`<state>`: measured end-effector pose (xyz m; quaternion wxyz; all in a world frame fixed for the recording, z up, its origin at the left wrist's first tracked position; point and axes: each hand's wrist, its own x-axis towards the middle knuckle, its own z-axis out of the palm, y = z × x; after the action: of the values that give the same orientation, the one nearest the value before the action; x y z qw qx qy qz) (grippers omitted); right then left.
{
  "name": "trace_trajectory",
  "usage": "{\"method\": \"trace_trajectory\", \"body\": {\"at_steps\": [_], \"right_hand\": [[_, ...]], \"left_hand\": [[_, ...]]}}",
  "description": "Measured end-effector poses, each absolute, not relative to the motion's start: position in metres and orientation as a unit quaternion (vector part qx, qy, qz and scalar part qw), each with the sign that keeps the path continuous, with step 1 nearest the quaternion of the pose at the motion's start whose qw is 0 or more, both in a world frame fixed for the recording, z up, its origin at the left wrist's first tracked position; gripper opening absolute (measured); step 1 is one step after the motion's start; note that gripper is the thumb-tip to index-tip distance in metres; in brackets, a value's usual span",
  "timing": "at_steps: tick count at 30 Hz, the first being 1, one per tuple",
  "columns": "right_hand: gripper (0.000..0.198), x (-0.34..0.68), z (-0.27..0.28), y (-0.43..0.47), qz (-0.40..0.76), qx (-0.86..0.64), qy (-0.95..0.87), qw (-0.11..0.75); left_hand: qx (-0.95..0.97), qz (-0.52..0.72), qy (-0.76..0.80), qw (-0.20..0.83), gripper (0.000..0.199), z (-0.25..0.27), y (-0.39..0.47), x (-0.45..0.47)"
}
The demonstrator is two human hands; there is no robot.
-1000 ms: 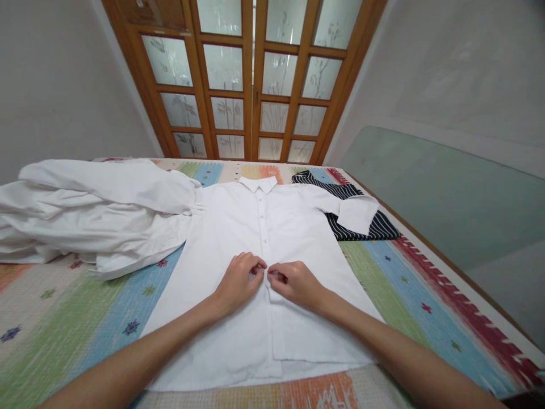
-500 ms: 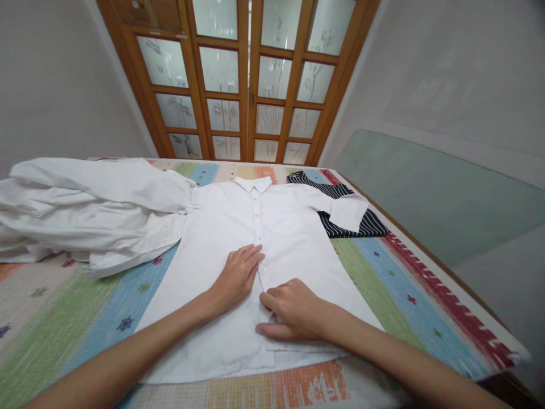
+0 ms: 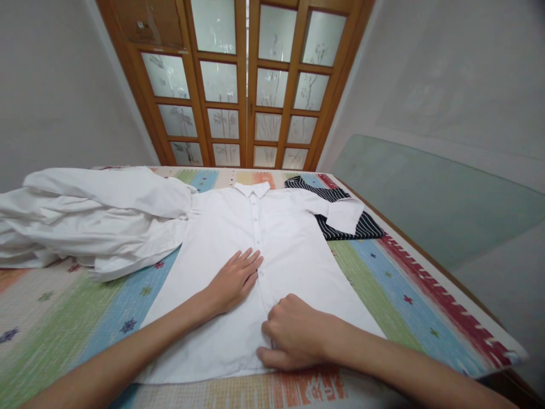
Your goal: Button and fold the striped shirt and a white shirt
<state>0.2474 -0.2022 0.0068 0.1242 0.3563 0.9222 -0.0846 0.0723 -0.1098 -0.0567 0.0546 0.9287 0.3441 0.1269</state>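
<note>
A white button-up shirt (image 3: pixel 293 255) lies spread on its back, collar (image 3: pixel 252 190) at the far end and hem towards me. My left hand (image 3: pixel 239 277) rests flat on the shirt front beside the button strip, fingers stretched out and holding nothing. Lower down, close to the hem, my right hand (image 3: pixel 298 332) has its fingers curled on the front edge of the shirt. The fabric under those fingers is partly hidden. One short sleeve (image 3: pixel 344 215) of the shirt lies out to the right, over a dark striped garment (image 3: pixel 370 227).
Another rumpled white garment (image 3: pixel 102 221) lies at the left, against the shirt's left sleeve. Underneath is a table with a colourful striped cloth (image 3: pixel 398 295). A pale green panel (image 3: pixel 426 193) leans by the right wall, and wooden glazed doors (image 3: pixel 248 113) stand behind.
My right hand has slid down the front edge towards the hem, and the cloth there lies straighter. My left hand stays on the shirt, its fingers slightly more spread. The view has tilted up slightly.
</note>
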Motion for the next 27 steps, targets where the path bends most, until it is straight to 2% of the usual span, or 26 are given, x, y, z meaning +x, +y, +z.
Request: {"method": "trace_trajectory", "body": {"at_steps": [3,10,14,20,27], "right_hand": [[0.049,0.245,0.004,-0.205,-0.075,0.356,0.924,0.116],[0.026,0.242,-0.003,-0.209,-0.092,0.273,0.953,0.099],[0.027,0.239,-0.007,-0.212,-0.103,0.248,0.958,0.096],[0.031,0.240,-0.011,-0.213,-0.099,0.252,0.961,0.053],[0.024,0.242,-0.016,-0.213,-0.052,0.253,0.966,0.019]], "left_hand": [[0.926,0.128,0.355,0.034,0.048,-0.059,-0.110,0.071],[0.909,0.131,0.396,-0.010,0.056,-0.065,-0.110,0.064],[0.904,0.134,0.404,-0.023,0.061,-0.066,-0.113,0.054],[0.914,0.150,0.375,-0.036,0.054,-0.062,-0.123,0.034],[0.916,0.140,0.374,-0.022,0.052,-0.059,-0.130,0.018]]}}
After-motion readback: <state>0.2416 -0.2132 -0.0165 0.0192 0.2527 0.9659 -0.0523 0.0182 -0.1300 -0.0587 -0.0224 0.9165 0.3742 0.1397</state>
